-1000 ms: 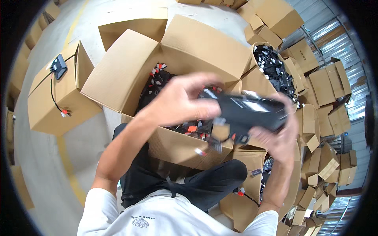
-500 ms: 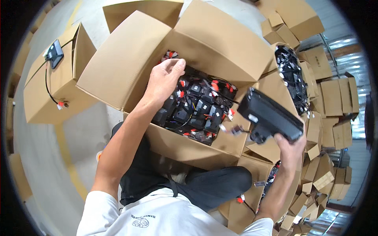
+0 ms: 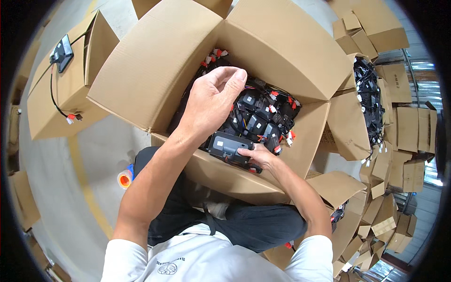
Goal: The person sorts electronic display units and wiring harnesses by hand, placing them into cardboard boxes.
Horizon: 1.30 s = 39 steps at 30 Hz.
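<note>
A large open cardboard box [image 3: 282,42] in front of me is filled with several black devices with red and white connectors [image 3: 263,110]. My right hand [image 3: 260,156] grips one flat black device [image 3: 229,146] at the box's near edge, resting it on the pile. Over the box hovers my left hand [image 3: 212,100], fingers curled and pinched together, with nothing visible in them.
Another open carton [image 3: 61,89] at the left carries a black device with a cable [image 3: 62,51] on its top. A box of black parts [image 3: 369,98] stands at the right, among stacks of flat cartons [image 3: 404,136]. An orange tape roll [image 3: 124,179] lies on the floor by my knee.
My right hand has brought the black device from up in the air at the right down into the box's near edge. My left hand has risen slightly above the pile.
</note>
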Motion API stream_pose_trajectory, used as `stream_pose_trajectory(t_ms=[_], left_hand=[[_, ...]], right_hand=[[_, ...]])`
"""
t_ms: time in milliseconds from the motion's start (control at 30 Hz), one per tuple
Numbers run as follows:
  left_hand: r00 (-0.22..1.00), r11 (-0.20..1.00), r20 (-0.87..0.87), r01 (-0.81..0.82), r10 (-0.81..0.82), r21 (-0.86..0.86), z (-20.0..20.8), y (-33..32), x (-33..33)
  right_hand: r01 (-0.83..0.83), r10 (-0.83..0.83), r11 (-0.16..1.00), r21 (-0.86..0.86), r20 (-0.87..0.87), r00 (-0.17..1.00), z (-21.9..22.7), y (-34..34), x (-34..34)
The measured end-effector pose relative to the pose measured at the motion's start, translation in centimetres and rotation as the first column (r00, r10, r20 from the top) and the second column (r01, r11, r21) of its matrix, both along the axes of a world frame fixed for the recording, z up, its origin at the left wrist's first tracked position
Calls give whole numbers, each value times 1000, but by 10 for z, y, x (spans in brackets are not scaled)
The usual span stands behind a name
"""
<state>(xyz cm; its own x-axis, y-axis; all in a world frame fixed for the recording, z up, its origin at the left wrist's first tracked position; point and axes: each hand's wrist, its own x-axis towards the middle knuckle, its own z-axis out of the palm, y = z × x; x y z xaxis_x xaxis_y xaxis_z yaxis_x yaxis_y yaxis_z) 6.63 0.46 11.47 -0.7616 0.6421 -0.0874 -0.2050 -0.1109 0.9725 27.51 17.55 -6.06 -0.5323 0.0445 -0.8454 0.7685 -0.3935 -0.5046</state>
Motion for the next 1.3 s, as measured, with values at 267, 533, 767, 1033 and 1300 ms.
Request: stream_pose_trajectory(t_ms=[267,533,767,1033,1300], left_hand=[[1000,1000,0,-3,3,5,6,-1,-1],[999,995,-15,33,-34,-90,16,16,10],[989,961,-27,137,-148,-242,-19,5,10],[943,926,38,331,-330,-184,-49,2,-8],[953,888,122,302,-276,-347,-64,-11,7]], right_hand=[[-16,12,995,-97,-41,999,-79,-14,12],[-606,648,212,767,354,674,-31,-5,5],[-82,646,160,984,-42,762,152,-39,-1],[186,-305,-213,959,-246,920,275,17,331],[-286,-849,78,955,214,484,126,16,707]])
